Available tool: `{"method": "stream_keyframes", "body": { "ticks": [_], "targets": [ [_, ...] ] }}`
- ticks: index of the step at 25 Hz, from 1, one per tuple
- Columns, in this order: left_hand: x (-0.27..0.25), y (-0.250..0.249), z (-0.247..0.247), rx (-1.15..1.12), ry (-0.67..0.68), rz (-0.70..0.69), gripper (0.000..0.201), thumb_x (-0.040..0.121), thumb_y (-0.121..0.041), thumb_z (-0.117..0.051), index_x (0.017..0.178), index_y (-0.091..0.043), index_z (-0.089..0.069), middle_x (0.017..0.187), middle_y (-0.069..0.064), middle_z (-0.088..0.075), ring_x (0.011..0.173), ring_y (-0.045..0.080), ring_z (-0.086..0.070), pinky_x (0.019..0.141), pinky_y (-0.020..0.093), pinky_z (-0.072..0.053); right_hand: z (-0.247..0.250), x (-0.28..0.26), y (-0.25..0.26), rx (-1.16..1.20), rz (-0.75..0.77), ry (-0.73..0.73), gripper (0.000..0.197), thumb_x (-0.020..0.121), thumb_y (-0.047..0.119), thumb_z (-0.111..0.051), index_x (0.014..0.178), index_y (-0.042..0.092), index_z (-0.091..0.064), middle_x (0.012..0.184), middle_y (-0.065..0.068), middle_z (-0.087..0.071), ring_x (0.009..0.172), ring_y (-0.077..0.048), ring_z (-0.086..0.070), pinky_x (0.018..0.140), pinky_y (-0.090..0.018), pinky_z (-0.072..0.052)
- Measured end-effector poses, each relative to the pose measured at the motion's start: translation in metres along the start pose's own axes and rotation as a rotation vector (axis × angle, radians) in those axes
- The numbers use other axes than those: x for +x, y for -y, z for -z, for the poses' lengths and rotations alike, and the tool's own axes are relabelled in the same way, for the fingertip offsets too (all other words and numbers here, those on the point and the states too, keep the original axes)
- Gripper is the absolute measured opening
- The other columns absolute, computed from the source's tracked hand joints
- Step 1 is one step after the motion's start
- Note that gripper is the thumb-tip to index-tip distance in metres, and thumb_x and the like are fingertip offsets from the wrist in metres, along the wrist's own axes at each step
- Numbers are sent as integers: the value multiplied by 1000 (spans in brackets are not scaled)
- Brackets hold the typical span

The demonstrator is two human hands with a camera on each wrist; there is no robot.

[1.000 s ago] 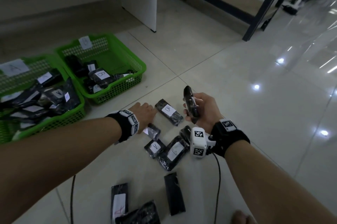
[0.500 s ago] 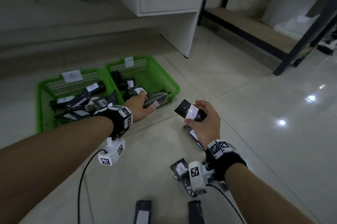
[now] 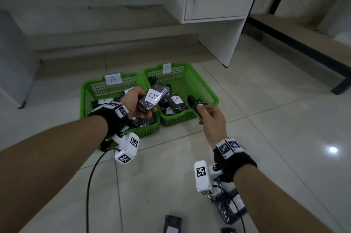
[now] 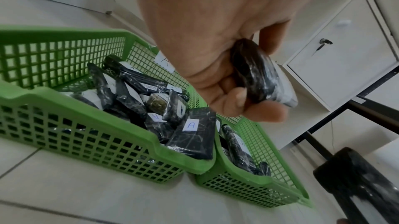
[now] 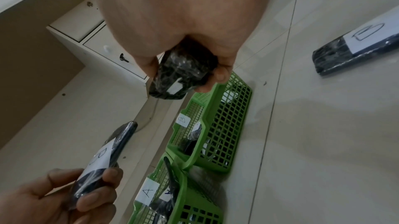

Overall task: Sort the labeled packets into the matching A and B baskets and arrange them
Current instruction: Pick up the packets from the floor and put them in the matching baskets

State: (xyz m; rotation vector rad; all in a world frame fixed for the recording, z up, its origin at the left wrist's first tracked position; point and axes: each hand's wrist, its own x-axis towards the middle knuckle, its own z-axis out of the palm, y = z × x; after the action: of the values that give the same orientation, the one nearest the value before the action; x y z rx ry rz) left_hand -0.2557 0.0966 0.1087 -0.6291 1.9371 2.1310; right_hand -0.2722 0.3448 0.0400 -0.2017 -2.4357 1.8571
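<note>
Your left hand point(image 3: 137, 102) grasps B packet point(image 3: 153, 98) over the A/B divide; B basket point(image 3: 207, 88) lies to its right. Right hand point(image 3: 210, 118) grasps another packet point(image 3: 195, 106) at B's front rim.

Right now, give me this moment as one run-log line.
left hand: holds B packet above baskets | right hand: holds dark packet, label unreadable | B basket: part filled | A basket: part filled
</note>
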Motion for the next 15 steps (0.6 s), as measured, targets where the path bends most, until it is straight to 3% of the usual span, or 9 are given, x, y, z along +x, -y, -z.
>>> {"method": "stream_keyframes", "body": {
  "ticks": [2, 4, 6, 8, 11, 13, 15],
  "targets": [
    [10, 4, 6, 3, -49, -19, 40, 94, -21, -30, 91, 8, -57, 64, 24, -63, 39, 30, -57, 37, 19, -33, -5, 5, -1, -32, -9, 21, 36, 89, 52, -61, 103, 19, -62, 99, -3, -68, 91, -28, -66, 82, -43, -53],
    [20, 6, 9, 29, -132, -40, 36, 96, -22, -37, 95, 7, -58, 64, 23, -62, 44, 32, -62, 37, 23, -38, -7, 10, 2, -90, -42, 49, 31, 95, 41, -57, 110, 14, -59, 104, -6, -65, 93, -27, -60, 78, -37, -45],
    [27, 7, 11, 89, -214, -76, 31, 99, -22, -44, 90, 3, -62, 63, 19, -68, 49, 30, -66, 41, 27, -46, -7, 19, 7, -155, -58, 64, 33, 96, 35, -55, 119, 11, -54, 109, -10, -65, 91, -26, -58, 74, -33, -39],
    [32, 9, 9, 264, -289, -149, 27, 101, -24, -49, 90, -4, -63, 76, 22, -72, 58, 31, -66, 49, 33, -51, -6, 36, 11, -247, -15, 70, 38, 93, 31, -60, 124, 12, -48, 108, -9, -64, 90, -27, -61, 74, -31, -41],
    [39, 13, -1, 503, -324, -288, 17, 102, -23, -48, 119, -22, -47, 80, 18, -69, 55, 30, -62, 43, 24, -47, -3, 70, 10, -551, 131, 65, 38, 84, 25, -73, 112, 19, -48, 96, -5, -63, 86, -28, -61, 71, -30, -44],
    [52, 18, -16, 564, -247, -354, 23, 101, -17, -46, 121, -28, -43, 90, 25, -69, 56, 30, -58, 45, 26, -43, -5, 93, 5, -671, 153, 60, 32, 81, 28, -76, 100, 24, -50, 95, -6, -66, 89, -30, -63, 73, -33, -49],
    [65, 22, -33, 601, -196, -378, 26, 99, -12, -49, 120, -26, -45, 99, 23, -68, 63, 24, -56, 52, 31, -44, -11, 108, -2, -678, 167, 64, 32, 80, 32, -78, 95, 25, -52, 99, -8, -69, 92, -31, -64, 74, -33, -50]
  ]
}}
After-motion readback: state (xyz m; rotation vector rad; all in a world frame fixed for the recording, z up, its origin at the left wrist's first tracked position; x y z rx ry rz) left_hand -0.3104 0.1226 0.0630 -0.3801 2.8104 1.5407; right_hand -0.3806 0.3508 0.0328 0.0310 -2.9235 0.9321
